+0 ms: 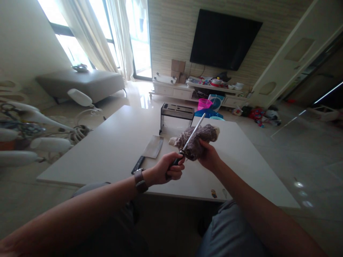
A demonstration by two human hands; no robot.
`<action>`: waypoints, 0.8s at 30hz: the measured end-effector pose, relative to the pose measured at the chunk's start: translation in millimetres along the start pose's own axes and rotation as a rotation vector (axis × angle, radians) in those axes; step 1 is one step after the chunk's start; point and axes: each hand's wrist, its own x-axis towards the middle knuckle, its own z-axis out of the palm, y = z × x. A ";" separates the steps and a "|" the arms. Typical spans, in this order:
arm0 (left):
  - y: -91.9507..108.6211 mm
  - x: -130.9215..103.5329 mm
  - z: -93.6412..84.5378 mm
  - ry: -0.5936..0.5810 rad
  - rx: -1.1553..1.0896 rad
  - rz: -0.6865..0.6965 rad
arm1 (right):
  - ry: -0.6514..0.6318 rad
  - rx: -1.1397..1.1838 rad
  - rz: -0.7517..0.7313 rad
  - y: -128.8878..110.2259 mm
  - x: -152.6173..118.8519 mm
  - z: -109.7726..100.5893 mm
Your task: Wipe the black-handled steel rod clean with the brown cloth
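My left hand [173, 167], with a watch on its wrist, is closed around the black handle of a sharpening steel [195, 129]. The rod slants up and away to the right. My right hand [209, 154] grips a fluffy grey-brown cloth [199, 142] from its near right side; part of its fingers is hidden by the cloth. The steel's rod crosses in front of the cloth; whether they touch I cannot tell. A cleaver [154, 147] with a black handle lies flat on the white table [112, 142], left of my left hand.
Behind the cleaver stands a clear-sided box with a dark frame [177, 117]. Small stickers [213, 193] mark the table's near edge. Lamp parts with white shades [50, 143] crowd the left side. Beyond the table are a pink basket [204, 104] and a low cabinet [171, 92].
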 end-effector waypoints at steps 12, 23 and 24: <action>-14.2 16.7 -4.0 0.364 0.540 0.110 | 0.159 -0.095 -0.141 20.2 -7.8 14.6; -12.1 12.0 0.4 0.283 0.550 0.045 | 0.259 -0.034 -0.235 -21.1 17.2 -11.9; -12.2 11.4 0.4 0.269 0.550 0.041 | 0.269 -0.034 -0.237 -25.6 19.4 -16.0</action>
